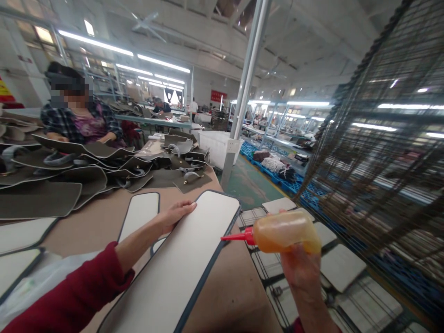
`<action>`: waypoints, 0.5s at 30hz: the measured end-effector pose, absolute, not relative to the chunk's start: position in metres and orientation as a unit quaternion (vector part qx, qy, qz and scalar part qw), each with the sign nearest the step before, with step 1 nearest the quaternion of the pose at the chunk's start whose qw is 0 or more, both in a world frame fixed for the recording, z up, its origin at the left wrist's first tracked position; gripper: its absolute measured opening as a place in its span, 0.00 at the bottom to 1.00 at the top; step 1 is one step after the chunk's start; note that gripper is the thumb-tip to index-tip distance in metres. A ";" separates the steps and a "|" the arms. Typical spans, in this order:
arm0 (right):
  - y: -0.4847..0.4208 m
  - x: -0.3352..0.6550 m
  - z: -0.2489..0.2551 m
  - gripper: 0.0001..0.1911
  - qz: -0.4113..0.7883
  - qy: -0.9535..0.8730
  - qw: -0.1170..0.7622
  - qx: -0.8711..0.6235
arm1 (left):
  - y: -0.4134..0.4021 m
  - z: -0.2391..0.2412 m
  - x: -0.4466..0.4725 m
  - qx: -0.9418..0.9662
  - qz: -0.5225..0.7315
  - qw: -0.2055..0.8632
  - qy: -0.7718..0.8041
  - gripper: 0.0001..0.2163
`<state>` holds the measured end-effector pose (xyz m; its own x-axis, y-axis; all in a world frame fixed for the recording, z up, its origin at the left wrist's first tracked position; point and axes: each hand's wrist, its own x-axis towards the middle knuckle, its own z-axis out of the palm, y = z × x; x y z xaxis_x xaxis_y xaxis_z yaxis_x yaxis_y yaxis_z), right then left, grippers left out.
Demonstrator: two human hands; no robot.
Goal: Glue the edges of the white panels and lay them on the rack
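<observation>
My left hand grips the left edge of a long cream panel with rounded corners and a dark blue edge, its thumb on the face. The panel is tilted above the brown tabletop. My right hand is wrapped round a squeeze bottle of amber liquid, held on its side. The bottle's red nozzle points left, its tip at the panel's right edge; whether it touches I cannot tell. A similar panel lies on the table behind my left forearm.
Dark grey-brown cut pieces with straps are piled at the left, where a co-worker sits. Wire racks with cream panels stand at the right, below a raised wire mesh. A metal post rises by the table's far corner.
</observation>
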<state>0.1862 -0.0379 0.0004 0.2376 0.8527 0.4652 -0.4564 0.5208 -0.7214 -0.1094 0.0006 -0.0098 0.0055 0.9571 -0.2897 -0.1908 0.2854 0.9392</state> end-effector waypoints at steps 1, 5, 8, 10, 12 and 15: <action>-0.038 0.183 0.001 0.26 0.442 -0.446 0.747 -0.220 | 0.001 -0.010 -0.113 0.364 0.473 0.607 0.525 0.22; -0.039 0.169 0.001 0.26 0.454 -0.461 0.733 -0.209 | 0.001 -0.012 -0.124 0.360 0.473 0.607 0.527 0.21; -0.038 0.160 -0.001 0.26 0.454 -0.470 0.725 -0.218 | 0.002 -0.014 -0.133 0.354 0.474 0.608 0.530 0.18; -0.038 0.155 -0.003 0.26 0.455 -0.477 0.719 -0.221 | 0.003 -0.014 -0.138 0.350 0.473 0.611 0.530 0.17; -0.038 0.149 -0.004 0.27 0.456 -0.479 0.716 -0.225 | 0.005 -0.015 -0.143 0.350 0.472 0.613 0.529 0.17; -0.039 0.140 -0.006 0.27 0.472 -0.479 0.705 -0.227 | 0.008 -0.016 -0.151 0.348 0.470 0.613 0.530 0.17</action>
